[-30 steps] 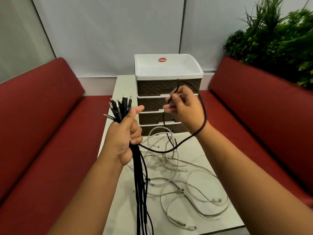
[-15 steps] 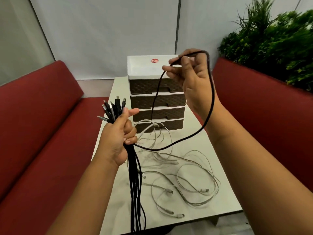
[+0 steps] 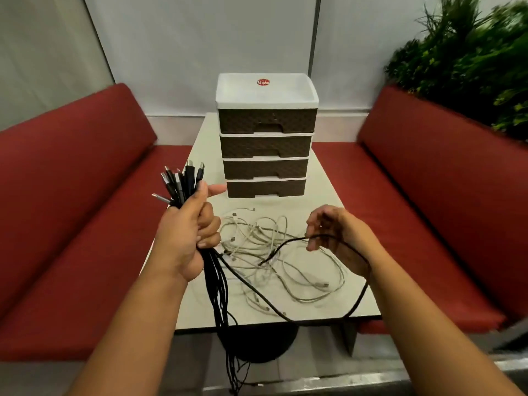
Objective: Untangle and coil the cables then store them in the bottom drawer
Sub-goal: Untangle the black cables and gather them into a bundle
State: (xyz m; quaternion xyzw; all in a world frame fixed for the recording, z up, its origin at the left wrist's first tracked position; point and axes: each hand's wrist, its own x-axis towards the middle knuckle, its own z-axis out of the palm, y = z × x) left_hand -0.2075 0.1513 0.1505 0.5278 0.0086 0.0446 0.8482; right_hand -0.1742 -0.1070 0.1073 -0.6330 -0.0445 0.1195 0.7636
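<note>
My left hand (image 3: 191, 234) grips a bundle of black cables (image 3: 218, 290); their plugs stick up above my fist and the cords hang down past the table edge. One black cable (image 3: 285, 312) runs from that bundle in a loop over the table's front edge and up to my right hand (image 3: 335, 238), whose curled fingers hold it near its free end, low over the table. A tangle of white cables (image 3: 274, 252) lies on the table between my hands. The brown drawer unit (image 3: 267, 147) stands behind, its bottom drawer (image 3: 266, 187) closed.
The white table (image 3: 323, 201) is narrow, with red benches left (image 3: 74, 201) and right (image 3: 440, 195). A green plant (image 3: 468, 58) rises behind the right bench. The unit's white top tray (image 3: 267, 91) faces up. A dark round table base (image 3: 257, 342) shows below.
My right hand has dropped from head height in front of the drawers down to just above the white cables, still holding the black cable. The left hand kept its grip.
</note>
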